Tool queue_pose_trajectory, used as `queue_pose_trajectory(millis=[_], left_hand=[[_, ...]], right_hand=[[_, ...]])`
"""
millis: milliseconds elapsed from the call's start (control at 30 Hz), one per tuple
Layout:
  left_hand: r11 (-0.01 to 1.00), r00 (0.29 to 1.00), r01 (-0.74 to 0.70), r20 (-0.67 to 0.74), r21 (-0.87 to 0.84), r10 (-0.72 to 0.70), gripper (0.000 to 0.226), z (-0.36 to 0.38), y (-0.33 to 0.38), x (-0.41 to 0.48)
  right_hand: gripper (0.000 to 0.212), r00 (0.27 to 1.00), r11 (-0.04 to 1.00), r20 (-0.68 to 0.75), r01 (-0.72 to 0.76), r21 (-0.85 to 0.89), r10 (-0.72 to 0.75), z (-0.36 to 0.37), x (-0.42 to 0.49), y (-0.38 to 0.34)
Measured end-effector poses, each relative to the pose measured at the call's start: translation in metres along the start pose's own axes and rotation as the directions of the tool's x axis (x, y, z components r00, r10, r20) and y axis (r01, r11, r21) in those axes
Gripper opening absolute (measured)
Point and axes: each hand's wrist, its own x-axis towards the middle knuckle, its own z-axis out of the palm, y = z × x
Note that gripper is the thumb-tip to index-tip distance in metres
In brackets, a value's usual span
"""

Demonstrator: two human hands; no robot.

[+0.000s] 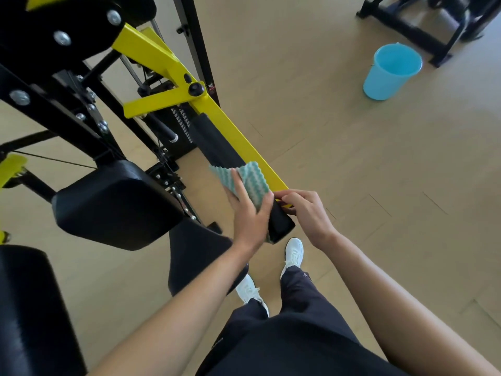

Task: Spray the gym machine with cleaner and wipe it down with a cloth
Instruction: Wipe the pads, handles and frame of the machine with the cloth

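From my remote seat, the cloth (253,183), green and white in wavy stripes, is draped over the black foam grip (217,143) on the gym machine (40,115). This grip runs alongside the yellow lever arm (162,59), which slants down from the machine's black frame toward the person.

The left hand (250,213) lies over the cloth and clasps it against the foam. Its forefinger stretches up along the fabric, and its thumb wraps the cloth's near edge. One corner of the cloth sticks out free to the left of the fingers.

The right hand (306,213) is just beside it, almost touching. Its fingers are curled, with the tips on the low end of the yellow lever arm. The thumb sits beneath, against the bare end of the foam grip, so I read it as a pinch there. How firm it is, I cannot tell.

Left of the hands is a black padded seat back (116,204), with another black pad (195,253) below it and a third (32,308) at the lower left edge. Beneath the hands I see two white shoes (294,255) and dark trousers (284,335) on a pale wood-tone floor (339,158).

Well apart, at the upper right, a light blue bucket (391,71) stands on the floor near the black base of another machine (414,31).
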Motion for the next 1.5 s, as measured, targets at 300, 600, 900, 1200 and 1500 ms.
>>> queue_pose_trajectory(millis=[300,600,900,1200,1500], left_hand=[[0.991,0.999,0.034,0.002,-0.126,-0.034,0.109,0.005,0.003,-0.011],[0.952,0.99,0.119,-0.043,-0.283,-0.137,0.121,-0.032,0.008,0.068],[0.842,0.939,0.343,0.174,-0.417,-0.296,0.115,0.003,-0.007,-0.012],[0.613,0.866,0.476,0.218,-0.63,-0.449,0.058,0.017,-0.001,-0.047],[0.684,0.817,0.405,-0.095,-0.606,-0.568,0.028,0.029,0.034,-0.068]], right_hand=[[0.036,1.0,1.0,-0.004,0.019,-0.024,-0.019,-0.003,-0.013,0.0],[0.048,0.99,0.965,0.034,0.138,-0.224,-0.134,-0.005,-0.018,0.013],[0.032,0.997,0.991,0.042,0.072,-0.11,-0.067,-0.007,-0.02,0.014],[0.029,0.98,0.981,0.181,0.117,-0.157,-0.088,-0.022,-0.01,0.011],[0.036,0.949,0.94,0.283,0.219,-0.26,-0.142,-0.031,-0.016,0.021]])
